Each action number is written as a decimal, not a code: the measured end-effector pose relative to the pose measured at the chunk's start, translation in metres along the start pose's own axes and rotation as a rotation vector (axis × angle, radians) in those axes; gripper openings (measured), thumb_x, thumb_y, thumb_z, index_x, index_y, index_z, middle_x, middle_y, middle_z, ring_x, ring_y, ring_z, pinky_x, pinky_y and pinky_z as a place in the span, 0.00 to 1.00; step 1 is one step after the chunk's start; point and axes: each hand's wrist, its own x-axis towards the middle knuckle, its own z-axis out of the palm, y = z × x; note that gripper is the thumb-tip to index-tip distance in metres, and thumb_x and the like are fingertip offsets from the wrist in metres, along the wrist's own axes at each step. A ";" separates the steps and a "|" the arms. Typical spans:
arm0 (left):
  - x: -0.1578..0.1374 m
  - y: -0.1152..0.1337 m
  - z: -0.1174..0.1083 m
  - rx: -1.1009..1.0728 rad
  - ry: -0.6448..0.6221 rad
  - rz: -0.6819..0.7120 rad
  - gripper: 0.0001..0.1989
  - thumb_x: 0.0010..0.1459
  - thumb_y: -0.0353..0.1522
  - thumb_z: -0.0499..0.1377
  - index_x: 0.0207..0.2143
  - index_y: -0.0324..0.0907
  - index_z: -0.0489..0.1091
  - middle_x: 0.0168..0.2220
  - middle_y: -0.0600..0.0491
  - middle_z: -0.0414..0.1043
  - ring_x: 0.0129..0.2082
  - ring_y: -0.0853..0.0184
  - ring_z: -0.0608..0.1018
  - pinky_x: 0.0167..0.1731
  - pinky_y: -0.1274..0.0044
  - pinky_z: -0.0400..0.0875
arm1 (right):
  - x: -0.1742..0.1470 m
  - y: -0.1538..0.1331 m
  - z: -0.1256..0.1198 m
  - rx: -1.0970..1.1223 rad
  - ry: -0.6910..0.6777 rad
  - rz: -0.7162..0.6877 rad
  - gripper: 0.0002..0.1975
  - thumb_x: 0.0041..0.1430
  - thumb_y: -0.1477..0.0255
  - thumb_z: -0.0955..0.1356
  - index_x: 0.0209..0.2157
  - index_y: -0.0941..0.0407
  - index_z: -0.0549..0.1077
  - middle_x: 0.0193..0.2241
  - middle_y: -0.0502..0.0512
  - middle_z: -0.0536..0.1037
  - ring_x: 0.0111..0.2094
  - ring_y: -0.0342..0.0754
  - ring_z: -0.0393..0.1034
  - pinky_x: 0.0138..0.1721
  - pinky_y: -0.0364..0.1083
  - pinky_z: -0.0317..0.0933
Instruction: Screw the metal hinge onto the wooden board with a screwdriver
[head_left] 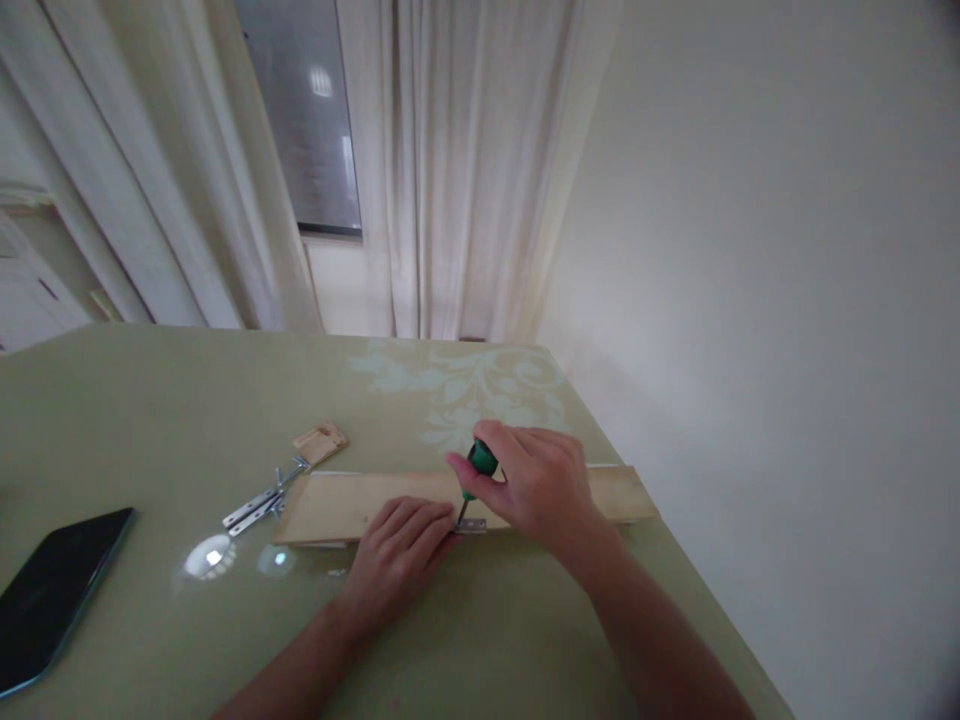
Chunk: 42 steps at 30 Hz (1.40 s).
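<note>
A long, pale wooden board lies across the table in front of me. My right hand is wrapped round the green handle of a screwdriver. Its shaft slants down, with the tip at the left end of a small metal hinge plate on the board's near edge. My left hand grips the near edge just left of the plate, fingers together on top. Its thumb is mostly hidden. Whether a screw sits under the tip is too small to make out.
Several metal hinges lie beyond the board's left end, close to a small wooden piece. A dark phone or tablet rests at the left. The green table has its right edge along a white wall; curtains hang behind.
</note>
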 end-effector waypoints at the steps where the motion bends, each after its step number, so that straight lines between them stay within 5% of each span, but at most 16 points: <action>1: 0.000 0.000 0.000 0.005 0.002 -0.002 0.05 0.70 0.30 0.61 0.46 0.42 0.76 0.44 0.50 0.83 0.41 0.62 0.81 0.46 0.68 0.71 | 0.000 -0.001 -0.001 -0.016 -0.012 0.013 0.18 0.72 0.55 0.67 0.37 0.55 0.76 0.25 0.50 0.80 0.25 0.48 0.75 0.27 0.46 0.60; 4: 0.000 0.001 0.000 0.000 0.014 -0.007 0.05 0.70 0.29 0.62 0.46 0.42 0.76 0.44 0.51 0.83 0.41 0.62 0.81 0.46 0.69 0.71 | -0.001 -0.001 -0.015 0.071 -0.145 0.013 0.18 0.73 0.59 0.67 0.55 0.56 0.75 0.44 0.59 0.84 0.44 0.54 0.79 0.40 0.49 0.70; 7: 0.000 0.001 0.001 -0.010 0.023 -0.006 0.05 0.69 0.29 0.63 0.46 0.42 0.76 0.44 0.51 0.83 0.41 0.63 0.81 0.45 0.69 0.72 | -0.002 0.003 -0.030 0.292 -0.260 -0.012 0.28 0.74 0.70 0.65 0.71 0.55 0.59 0.63 0.62 0.74 0.62 0.54 0.70 0.59 0.53 0.68; 12: -0.001 0.002 0.001 -0.005 0.020 -0.021 0.05 0.70 0.31 0.62 0.46 0.42 0.77 0.43 0.51 0.83 0.41 0.64 0.81 0.45 0.70 0.73 | 0.001 0.014 -0.028 0.476 -0.319 -0.084 0.23 0.75 0.72 0.63 0.68 0.47 0.65 0.58 0.56 0.77 0.58 0.50 0.72 0.58 0.51 0.67; 18: -0.001 0.001 0.000 0.003 0.013 -0.018 0.05 0.70 0.31 0.61 0.46 0.43 0.77 0.43 0.51 0.83 0.41 0.64 0.81 0.46 0.70 0.73 | 0.003 0.013 -0.003 0.153 -0.101 -0.008 0.17 0.72 0.56 0.67 0.46 0.55 0.80 0.33 0.54 0.79 0.34 0.48 0.75 0.36 0.45 0.68; 21: 0.000 0.002 0.001 0.008 0.027 -0.011 0.05 0.70 0.30 0.61 0.46 0.42 0.77 0.42 0.51 0.83 0.40 0.64 0.81 0.45 0.71 0.73 | 0.002 0.010 -0.008 0.105 -0.118 -0.010 0.20 0.73 0.57 0.66 0.55 0.56 0.77 0.44 0.61 0.81 0.44 0.54 0.77 0.43 0.49 0.72; 25: 0.002 0.002 0.001 -0.002 0.027 -0.010 0.05 0.69 0.30 0.62 0.45 0.42 0.77 0.42 0.51 0.83 0.40 0.65 0.81 0.45 0.71 0.72 | 0.002 0.011 -0.032 0.370 -0.273 -0.057 0.26 0.75 0.71 0.62 0.71 0.53 0.60 0.65 0.61 0.72 0.64 0.52 0.67 0.64 0.53 0.64; 29: 0.001 0.002 0.001 0.003 0.031 -0.011 0.05 0.69 0.30 0.62 0.46 0.42 0.77 0.42 0.51 0.83 0.41 0.64 0.81 0.46 0.71 0.72 | 0.003 0.016 -0.029 0.425 -0.330 -0.101 0.20 0.78 0.68 0.62 0.66 0.50 0.67 0.54 0.56 0.79 0.52 0.47 0.75 0.52 0.45 0.68; 31: 0.000 0.002 0.002 0.007 0.031 -0.015 0.05 0.69 0.30 0.62 0.46 0.42 0.76 0.43 0.51 0.83 0.41 0.64 0.81 0.46 0.71 0.72 | 0.003 0.016 -0.018 0.278 -0.203 -0.091 0.15 0.76 0.61 0.64 0.52 0.53 0.78 0.40 0.54 0.82 0.38 0.47 0.76 0.40 0.44 0.66; 33: -0.001 0.001 0.003 0.004 0.030 -0.019 0.05 0.70 0.30 0.62 0.46 0.43 0.76 0.43 0.51 0.83 0.41 0.64 0.81 0.46 0.71 0.72 | 0.002 0.013 -0.007 0.134 -0.062 -0.071 0.21 0.74 0.55 0.65 0.35 0.55 0.78 0.27 0.52 0.79 0.27 0.45 0.71 0.32 0.44 0.60; 35: -0.002 0.002 0.003 0.005 0.023 -0.024 0.05 0.70 0.30 0.61 0.45 0.43 0.76 0.43 0.51 0.83 0.41 0.64 0.81 0.46 0.70 0.73 | 0.001 0.008 -0.006 0.068 -0.039 -0.048 0.24 0.73 0.53 0.65 0.31 0.56 0.77 0.23 0.52 0.77 0.25 0.45 0.70 0.30 0.45 0.58; 37: -0.001 0.002 0.003 0.007 0.019 -0.025 0.05 0.70 0.30 0.62 0.45 0.43 0.77 0.43 0.51 0.83 0.41 0.64 0.81 0.45 0.70 0.73 | -0.001 0.004 -0.015 0.089 -0.139 -0.016 0.21 0.73 0.54 0.65 0.47 0.57 0.79 0.33 0.56 0.83 0.33 0.50 0.76 0.35 0.46 0.64; 39: 0.000 0.001 0.003 0.006 0.019 -0.020 0.05 0.69 0.30 0.62 0.46 0.43 0.77 0.43 0.51 0.83 0.40 0.64 0.81 0.45 0.71 0.74 | -0.003 0.003 -0.029 0.195 -0.243 0.000 0.23 0.75 0.63 0.64 0.65 0.57 0.68 0.51 0.62 0.82 0.50 0.55 0.77 0.48 0.50 0.69; 42: 0.001 0.001 0.002 0.002 0.026 -0.008 0.05 0.69 0.30 0.62 0.46 0.43 0.77 0.43 0.51 0.83 0.40 0.64 0.81 0.45 0.71 0.74 | -0.001 0.007 -0.045 0.452 -0.361 -0.055 0.28 0.74 0.75 0.60 0.72 0.51 0.59 0.65 0.58 0.73 0.63 0.51 0.69 0.61 0.52 0.65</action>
